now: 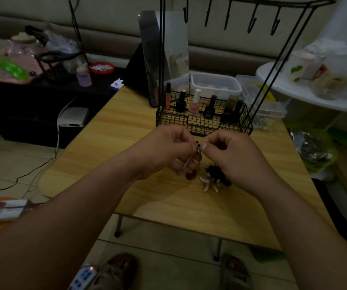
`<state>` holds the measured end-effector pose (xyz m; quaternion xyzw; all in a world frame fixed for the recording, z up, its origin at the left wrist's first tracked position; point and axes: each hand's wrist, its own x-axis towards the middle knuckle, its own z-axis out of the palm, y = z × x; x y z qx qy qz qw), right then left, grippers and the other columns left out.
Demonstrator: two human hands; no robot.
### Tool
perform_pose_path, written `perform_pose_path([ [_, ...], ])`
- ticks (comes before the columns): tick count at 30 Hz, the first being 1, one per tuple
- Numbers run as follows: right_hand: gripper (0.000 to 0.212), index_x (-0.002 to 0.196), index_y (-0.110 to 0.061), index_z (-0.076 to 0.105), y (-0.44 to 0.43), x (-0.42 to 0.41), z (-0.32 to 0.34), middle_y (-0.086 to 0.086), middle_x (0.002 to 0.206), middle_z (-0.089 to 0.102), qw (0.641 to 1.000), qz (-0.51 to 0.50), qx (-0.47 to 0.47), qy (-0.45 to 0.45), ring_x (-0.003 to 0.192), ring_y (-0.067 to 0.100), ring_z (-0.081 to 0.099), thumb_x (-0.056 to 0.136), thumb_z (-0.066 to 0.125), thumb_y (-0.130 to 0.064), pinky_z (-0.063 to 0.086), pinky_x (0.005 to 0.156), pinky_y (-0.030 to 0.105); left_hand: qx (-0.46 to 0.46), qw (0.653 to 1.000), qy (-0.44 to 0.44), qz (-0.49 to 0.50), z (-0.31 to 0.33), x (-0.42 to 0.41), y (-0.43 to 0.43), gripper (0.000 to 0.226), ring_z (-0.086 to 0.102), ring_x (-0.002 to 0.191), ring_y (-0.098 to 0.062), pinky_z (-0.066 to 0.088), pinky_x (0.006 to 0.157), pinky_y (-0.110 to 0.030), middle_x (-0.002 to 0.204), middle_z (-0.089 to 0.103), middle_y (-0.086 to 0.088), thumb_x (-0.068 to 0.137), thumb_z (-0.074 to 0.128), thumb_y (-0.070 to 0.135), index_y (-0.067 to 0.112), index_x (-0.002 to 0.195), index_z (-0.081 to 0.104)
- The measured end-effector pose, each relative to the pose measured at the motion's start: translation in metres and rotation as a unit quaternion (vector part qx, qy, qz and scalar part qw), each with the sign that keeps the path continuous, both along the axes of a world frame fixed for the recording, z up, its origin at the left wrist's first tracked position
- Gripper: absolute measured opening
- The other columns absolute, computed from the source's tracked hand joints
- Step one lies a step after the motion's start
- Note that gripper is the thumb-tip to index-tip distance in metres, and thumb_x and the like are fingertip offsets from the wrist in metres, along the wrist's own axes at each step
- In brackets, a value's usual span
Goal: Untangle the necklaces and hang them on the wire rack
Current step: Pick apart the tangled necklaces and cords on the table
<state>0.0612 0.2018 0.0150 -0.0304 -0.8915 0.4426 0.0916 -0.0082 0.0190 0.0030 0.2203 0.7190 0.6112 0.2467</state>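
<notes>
Where my hands meet: above the table (126, 122), just before the wire rack (204, 120).
Left hand (168, 151): pinches the silver chain (189, 160).
Right hand (231, 158): pinches the same tangle.
Necklaces (215, 172): between my fingers, pendants (208, 183) on the table.

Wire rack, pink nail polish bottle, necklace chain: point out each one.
wire rack (172, 120), head view, on the front mesh wall of its basket.
pink nail polish bottle (193, 107), head view, on its pink glass body.
necklace chain (189, 161), head view, on the hanging silver links.
</notes>
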Motion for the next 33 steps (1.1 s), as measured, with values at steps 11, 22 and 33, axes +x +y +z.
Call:
perform_pose_path([
  [11,0.012,0.091,-0.020,0.071,0.007,0.001,0.003,-0.011,0.075,0.070,0.989,0.053,-0.111,-0.086,0.066,-0.001,0.061,0.099,0.063,-0.022,0.046,0.069,0.029,-0.004,1.000,0.002,0.001,0.003,0.005,0.002,0.014,0.075,0.069,-0.024,0.046,0.077,-0.046,0.075,0.073,0.000,0.101,0.058,0.005,0.016,0.092,0.062],
  [22,0.007,0.097,-0.026,0.071,-0.002,0.004,0.005,-0.004,0.091,0.074,0.996,-0.014,-0.072,0.045,0.086,0.010,0.070,0.100,0.065,-0.029,0.054,0.073,0.031,-0.001,1.000,0.000,0.011,0.004,0.004,0.001,0.005,0.069,0.059,-0.024,0.051,0.067,-0.044,0.087,0.078,-0.010,0.101,0.061,0.007,0.010,0.097,0.059],
  [33,0.022,0.118,-0.011,0.059,0.014,-0.002,0.020,0.003,0.094,0.077,0.912,-0.067,-0.401,0.057,0.084,0.017,0.073,0.110,0.044,-0.025,0.056,0.075,0.033,-0.026,0.998,-0.037,-0.034,0.000,-0.006,-0.013,0.005,0.043,0.053,-0.015,0.056,0.065,-0.036,0.072,0.060,-0.004,0.101,0.056,0.007,0.007,0.102,0.061],
])
